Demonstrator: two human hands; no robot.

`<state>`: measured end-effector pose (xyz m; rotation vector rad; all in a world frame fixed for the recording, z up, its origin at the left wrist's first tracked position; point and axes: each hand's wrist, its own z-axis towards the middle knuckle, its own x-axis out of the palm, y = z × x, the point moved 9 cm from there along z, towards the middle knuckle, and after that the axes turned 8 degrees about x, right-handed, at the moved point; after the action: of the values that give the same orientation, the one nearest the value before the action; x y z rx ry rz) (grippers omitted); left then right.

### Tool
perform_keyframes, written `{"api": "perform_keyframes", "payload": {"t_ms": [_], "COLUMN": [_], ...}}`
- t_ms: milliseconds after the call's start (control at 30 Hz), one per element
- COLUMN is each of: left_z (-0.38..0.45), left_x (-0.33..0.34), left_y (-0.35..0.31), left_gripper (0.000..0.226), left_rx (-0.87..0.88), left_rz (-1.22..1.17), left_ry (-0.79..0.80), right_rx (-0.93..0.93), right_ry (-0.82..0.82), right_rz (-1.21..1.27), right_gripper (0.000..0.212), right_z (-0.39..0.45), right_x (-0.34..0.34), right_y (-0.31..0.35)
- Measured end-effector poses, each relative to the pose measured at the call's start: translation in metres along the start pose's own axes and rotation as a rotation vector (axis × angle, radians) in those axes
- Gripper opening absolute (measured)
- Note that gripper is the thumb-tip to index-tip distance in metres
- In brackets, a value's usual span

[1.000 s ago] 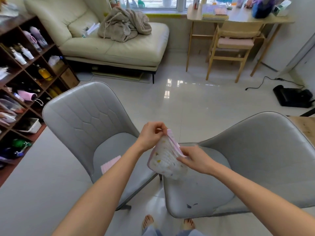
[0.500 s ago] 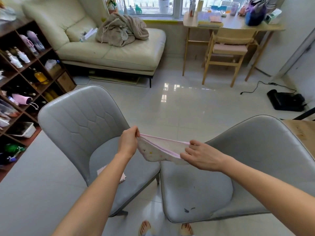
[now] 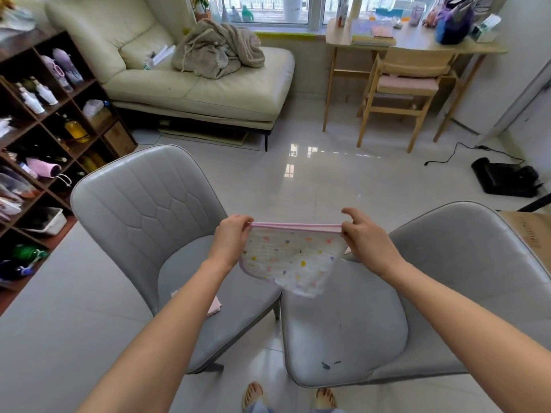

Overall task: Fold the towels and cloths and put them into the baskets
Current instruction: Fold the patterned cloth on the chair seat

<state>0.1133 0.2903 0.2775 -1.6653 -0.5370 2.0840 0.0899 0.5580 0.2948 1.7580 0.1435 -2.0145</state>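
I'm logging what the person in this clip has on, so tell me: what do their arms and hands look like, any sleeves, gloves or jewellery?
Both arms are bare as far up as the frame shows, with no sleeves in view. The left hand and right hand wear no gloves, and no rings, watch or bracelets are visible. The nails look short and unpainted.

The cloth [image 3: 293, 257] is a soft, matt weave, crinkled, with a smooth pink binding. Below it, both grey chairs [image 3: 155, 210] look like smooth, faintly sheened leatherette. The floor [image 3: 328, 180] beyond the chairs is glossy tile. The sofa [image 3: 208, 93] looks like leather; the desk [image 3: 417, 49] is pale matt wood.
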Motion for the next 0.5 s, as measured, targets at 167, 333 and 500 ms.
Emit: {"api": "perform_keyframes", "payload": {"t_ms": [167,333,500], "left_z": [-0.031,-0.107,-0.138], "left_x": [0.067,0.143,0.195], "left_y": [-0.004,-0.004,-0.008], "left_gripper": [0.016,0.009,0.015], "left_rx": [0.033,-0.096,-0.187], "left_rz": [0.121,-0.013,-0.094], "left_ry": [0.459,1.011,1.114], "right_rx": [0.128,0.140,0.256], "right_ry": [0.428,0.768,0.876], "right_rz": [-0.216,-0.284,-0.326], "right_gripper": [0.016,0.029,0.027], "right_z": [-0.033,-0.093,-0.121], "right_x": [0.058,0.105,0.132], "right_y": [-0.021,-0.037,-0.069]}}
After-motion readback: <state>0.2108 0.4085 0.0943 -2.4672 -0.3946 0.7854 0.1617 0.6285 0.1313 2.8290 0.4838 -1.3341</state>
